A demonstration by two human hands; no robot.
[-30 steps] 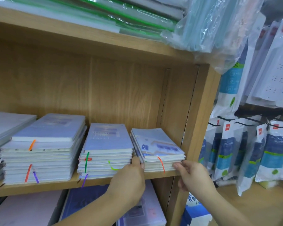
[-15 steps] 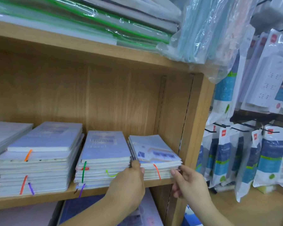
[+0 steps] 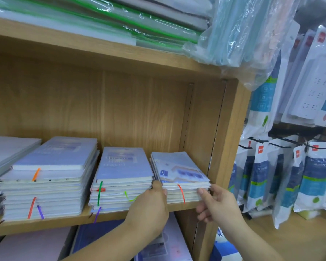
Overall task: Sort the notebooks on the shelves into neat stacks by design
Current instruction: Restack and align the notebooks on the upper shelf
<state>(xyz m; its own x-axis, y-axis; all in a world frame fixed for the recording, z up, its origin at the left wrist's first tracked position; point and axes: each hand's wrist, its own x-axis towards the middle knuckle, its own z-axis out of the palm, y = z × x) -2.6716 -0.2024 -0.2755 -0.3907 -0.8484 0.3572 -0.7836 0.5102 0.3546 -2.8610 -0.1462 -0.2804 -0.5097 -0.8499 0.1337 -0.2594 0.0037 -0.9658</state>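
The right notebook stack (image 3: 179,168), pale blue covers with a red ribbon down its front, sits at the right end of the wooden shelf board (image 3: 64,223). My left hand (image 3: 149,208) holds its front left corner, thumb in the gap beside the middle stack (image 3: 122,164). My right hand (image 3: 218,206) holds the front right corner with the thumb on the edge and the fingers curled below. A taller left stack (image 3: 51,157) and a far-left stack (image 3: 6,147) stand further along.
The shelf's side panel (image 3: 226,147) stands close to the right of the stack. Plastic-wrapped folders (image 3: 139,21) lie on the shelf above. Hanging packaged goods (image 3: 290,176) fill the rack to the right. More notebooks (image 3: 94,240) lie on the shelf below.
Both hands stay at the right stack's front corners. My right hand has shifted slightly lower along the corner. The view has tilted up a little.
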